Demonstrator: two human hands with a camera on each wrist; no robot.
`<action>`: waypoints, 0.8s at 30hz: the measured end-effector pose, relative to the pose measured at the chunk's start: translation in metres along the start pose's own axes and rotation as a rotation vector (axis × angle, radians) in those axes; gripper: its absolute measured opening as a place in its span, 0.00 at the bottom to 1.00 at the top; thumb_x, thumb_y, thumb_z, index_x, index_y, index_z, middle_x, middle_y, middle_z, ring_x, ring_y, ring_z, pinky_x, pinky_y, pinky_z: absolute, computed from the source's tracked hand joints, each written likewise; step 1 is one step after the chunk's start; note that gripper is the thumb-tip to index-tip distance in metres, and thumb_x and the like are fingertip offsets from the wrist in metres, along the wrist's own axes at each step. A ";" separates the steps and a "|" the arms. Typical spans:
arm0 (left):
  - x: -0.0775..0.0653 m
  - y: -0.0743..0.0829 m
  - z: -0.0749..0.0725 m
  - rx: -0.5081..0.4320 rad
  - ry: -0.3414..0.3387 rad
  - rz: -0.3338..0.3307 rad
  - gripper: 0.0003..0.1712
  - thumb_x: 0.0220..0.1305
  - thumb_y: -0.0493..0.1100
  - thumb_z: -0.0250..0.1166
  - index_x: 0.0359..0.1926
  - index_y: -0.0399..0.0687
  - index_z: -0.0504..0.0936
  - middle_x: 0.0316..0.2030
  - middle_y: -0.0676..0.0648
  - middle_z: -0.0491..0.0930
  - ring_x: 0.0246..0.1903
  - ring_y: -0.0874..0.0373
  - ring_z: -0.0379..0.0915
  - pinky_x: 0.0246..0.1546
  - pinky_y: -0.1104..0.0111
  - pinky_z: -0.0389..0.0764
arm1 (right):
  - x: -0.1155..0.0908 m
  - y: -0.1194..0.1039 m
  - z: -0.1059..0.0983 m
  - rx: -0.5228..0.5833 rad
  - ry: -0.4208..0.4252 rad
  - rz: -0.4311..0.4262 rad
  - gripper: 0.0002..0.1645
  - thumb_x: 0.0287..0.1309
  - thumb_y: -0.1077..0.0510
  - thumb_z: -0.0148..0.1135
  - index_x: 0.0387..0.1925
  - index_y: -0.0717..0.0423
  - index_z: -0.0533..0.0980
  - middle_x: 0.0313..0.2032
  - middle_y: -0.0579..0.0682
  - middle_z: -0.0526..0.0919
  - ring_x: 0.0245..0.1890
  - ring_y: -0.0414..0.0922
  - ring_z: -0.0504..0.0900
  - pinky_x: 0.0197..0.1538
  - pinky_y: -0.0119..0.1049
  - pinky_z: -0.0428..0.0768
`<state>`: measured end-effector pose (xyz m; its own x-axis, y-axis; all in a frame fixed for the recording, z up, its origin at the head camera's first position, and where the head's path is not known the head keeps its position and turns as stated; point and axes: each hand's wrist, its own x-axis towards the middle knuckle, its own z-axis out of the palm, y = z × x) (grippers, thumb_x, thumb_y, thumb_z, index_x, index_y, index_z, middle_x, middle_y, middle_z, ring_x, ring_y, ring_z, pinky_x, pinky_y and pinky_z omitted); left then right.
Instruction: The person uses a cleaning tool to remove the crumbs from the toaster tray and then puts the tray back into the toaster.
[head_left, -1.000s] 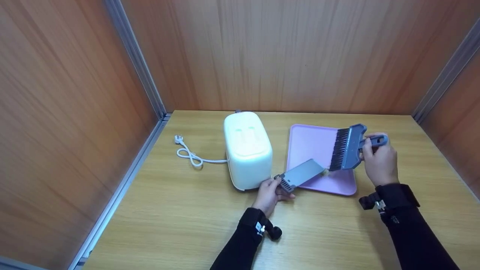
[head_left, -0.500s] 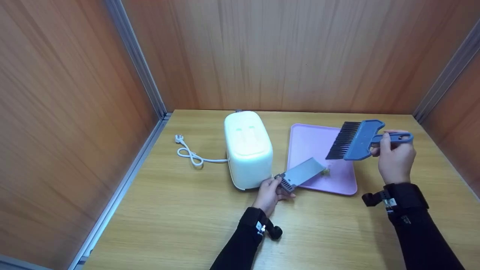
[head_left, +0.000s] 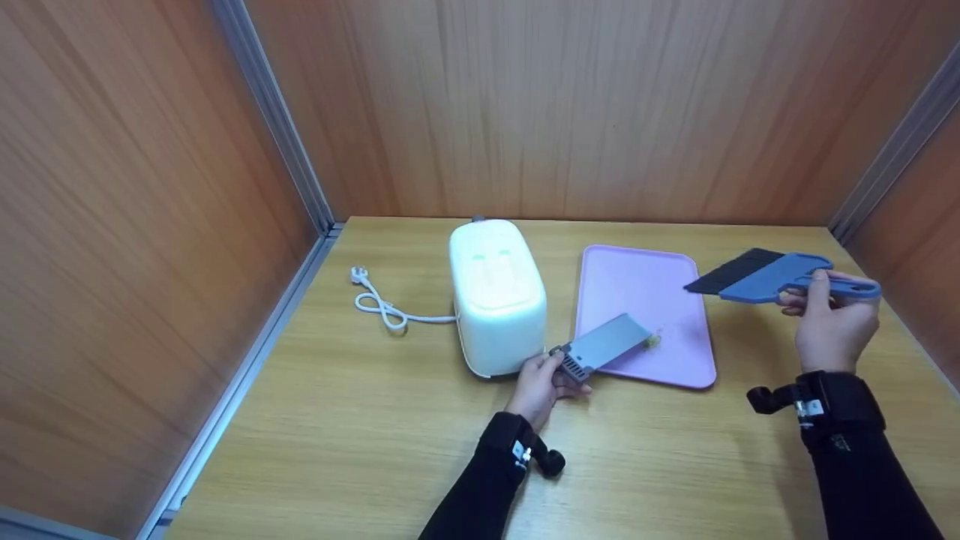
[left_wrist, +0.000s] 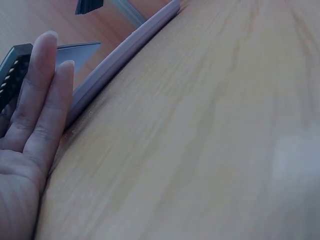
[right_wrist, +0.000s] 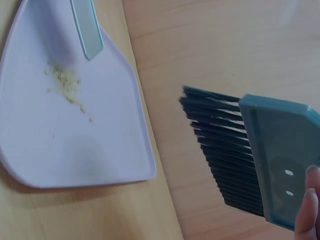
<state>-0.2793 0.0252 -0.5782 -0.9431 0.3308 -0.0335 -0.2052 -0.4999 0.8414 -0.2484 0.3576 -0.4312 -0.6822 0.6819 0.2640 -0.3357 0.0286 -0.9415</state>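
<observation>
Right of the head view, the right hand [head_left: 837, 330] grips a blue brush [head_left: 776, 278] with dark, slanted bristles; below centre, the left hand [head_left: 535, 388] pinches a flat grey slot-ended tray [head_left: 609, 343] beside yellowish crumbs [right_wrist: 65, 82].

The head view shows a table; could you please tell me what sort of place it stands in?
Probably a recording or test booth: wood-grain panels enclose the table at the back and both sides, metal strips line their corners, and a black device is strapped to each wrist.
</observation>
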 end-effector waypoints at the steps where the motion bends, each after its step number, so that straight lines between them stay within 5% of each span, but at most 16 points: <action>1: 0.000 0.000 0.000 0.000 0.000 0.003 0.20 0.76 0.40 0.48 0.56 0.28 0.74 0.39 0.36 0.85 0.24 0.53 0.82 0.35 0.58 0.86 | 0.001 0.002 -0.002 0.020 0.006 -0.002 0.17 0.64 0.51 0.61 0.48 0.54 0.69 0.31 0.53 0.84 0.24 0.42 0.85 0.29 0.27 0.83; 10: 0.000 -0.001 0.001 -0.004 -0.018 0.021 0.21 0.76 0.41 0.47 0.55 0.25 0.74 0.44 0.34 0.84 0.27 0.53 0.83 0.35 0.59 0.85 | 0.009 0.019 -0.025 0.093 0.071 0.050 0.18 0.62 0.54 0.63 0.48 0.55 0.67 0.32 0.52 0.84 0.25 0.42 0.86 0.27 0.27 0.83; 24: -0.001 0.000 0.002 -0.013 -0.013 0.016 0.20 0.76 0.40 0.47 0.57 0.27 0.74 0.42 0.35 0.84 0.26 0.52 0.83 0.34 0.59 0.86 | 0.006 0.050 -0.050 -0.022 0.081 0.265 0.26 0.61 0.48 0.63 0.54 0.47 0.62 0.34 0.45 0.85 0.28 0.40 0.86 0.26 0.29 0.83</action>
<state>-0.2777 0.0262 -0.5773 -0.9430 0.3324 -0.0130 -0.1933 -0.5156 0.8347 -0.2368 0.4001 -0.4873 -0.6897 0.7240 -0.0091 -0.1374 -0.1432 -0.9801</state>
